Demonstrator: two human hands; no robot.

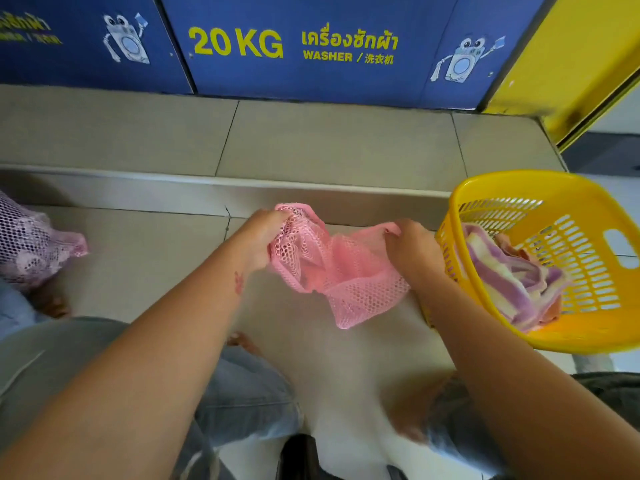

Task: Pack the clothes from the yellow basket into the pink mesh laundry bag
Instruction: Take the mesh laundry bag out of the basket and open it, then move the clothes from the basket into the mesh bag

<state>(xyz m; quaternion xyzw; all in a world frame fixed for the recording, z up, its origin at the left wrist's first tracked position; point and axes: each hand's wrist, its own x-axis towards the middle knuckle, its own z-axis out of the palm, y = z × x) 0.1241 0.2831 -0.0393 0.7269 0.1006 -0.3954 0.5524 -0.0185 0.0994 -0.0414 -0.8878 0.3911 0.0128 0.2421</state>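
Note:
The pink mesh laundry bag (341,271) hangs limp above the floor, stretched between both hands. My left hand (261,237) grips its bunched rim on the left. My right hand (412,251) pinches the rim on the right, close to the yellow basket (588,303). The basket stands tilted at the right and holds a purple, white and pink striped cloth (509,282) with an orange piece beneath it. The bag looks empty.
A second mesh bag (31,247), pale pink and filled, lies at the left edge. A tiled step (311,143) runs under the blue 20 KG washer fronts (311,46). A yellow panel (571,64) stands at the right. My knees in jeans are below.

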